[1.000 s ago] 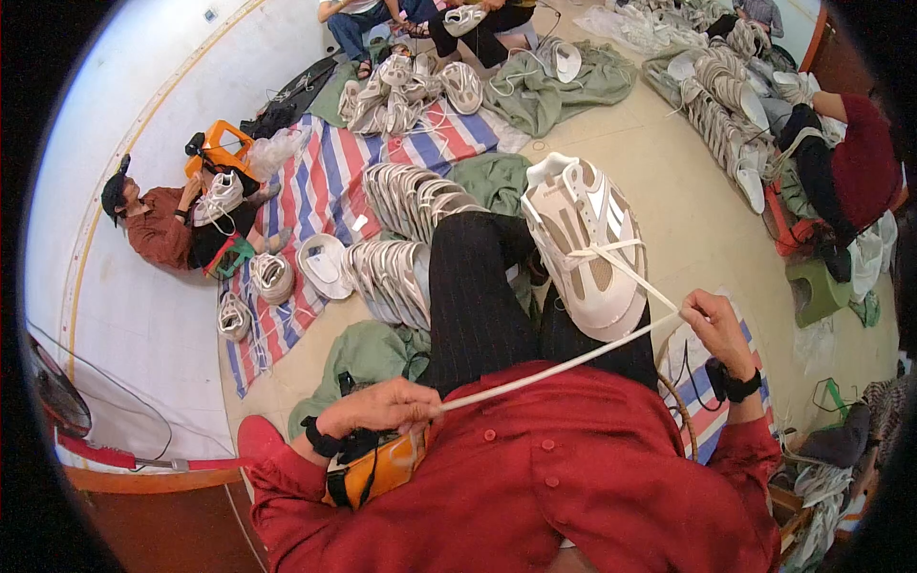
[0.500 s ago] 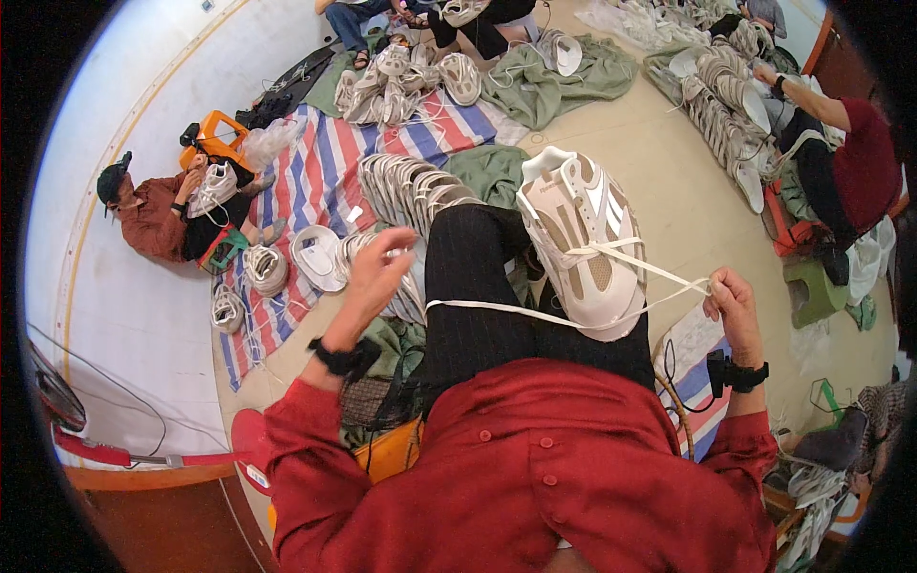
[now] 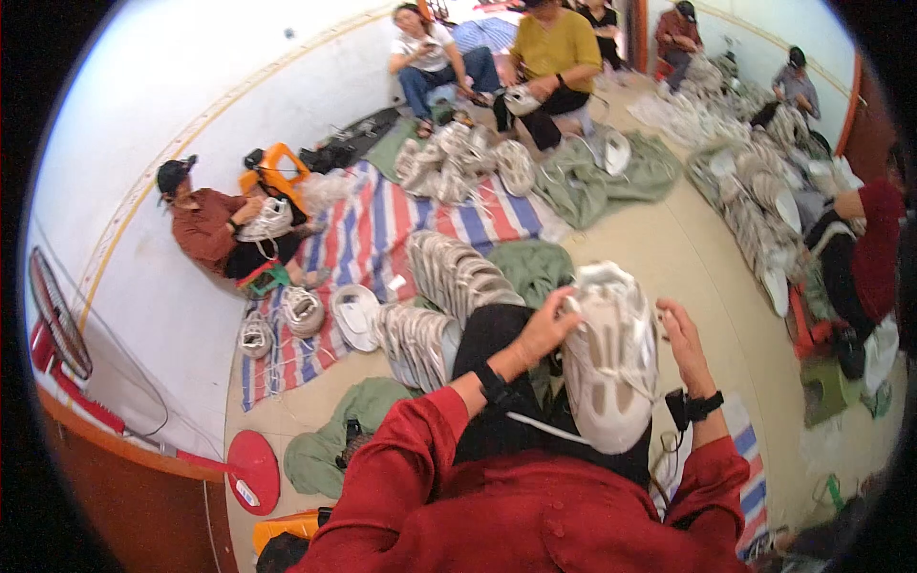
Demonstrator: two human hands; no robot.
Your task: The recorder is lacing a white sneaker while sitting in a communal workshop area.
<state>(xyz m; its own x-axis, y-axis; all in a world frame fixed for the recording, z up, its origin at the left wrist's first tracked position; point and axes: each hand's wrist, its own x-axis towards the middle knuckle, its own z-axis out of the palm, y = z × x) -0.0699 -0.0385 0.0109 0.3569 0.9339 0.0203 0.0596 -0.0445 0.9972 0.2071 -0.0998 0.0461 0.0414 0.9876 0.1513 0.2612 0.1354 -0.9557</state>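
A white and beige sneaker [image 3: 611, 377] rests on my lap, toe toward me. Its pale lace [image 3: 549, 427] trails off left of the toe across my dark trousers. My left hand [image 3: 544, 334] is at the sneaker's left upper edge, its curled fingertips against the side near the opening. On the other side, my right hand [image 3: 684, 346] is raised beside the shoe, fingers apart and holding nothing I can see. Both hands are slightly blurred.
Rows of sneakers [image 3: 458, 272] stand beyond my left knee, by a striped sheet [image 3: 368, 224]. A shoe pile [image 3: 449, 162] lies farther back. Seated co-workers handle shoes at left [image 3: 205, 229] and back [image 3: 554, 62]. A red-based fan [image 3: 253, 473] stands at left; more shoes [image 3: 755, 220] line the right.
My right hand has let go of the lace, which was stretched out sideways. Both hands have moved in to the sneaker's sides. The view has tilted up, showing more of the room.
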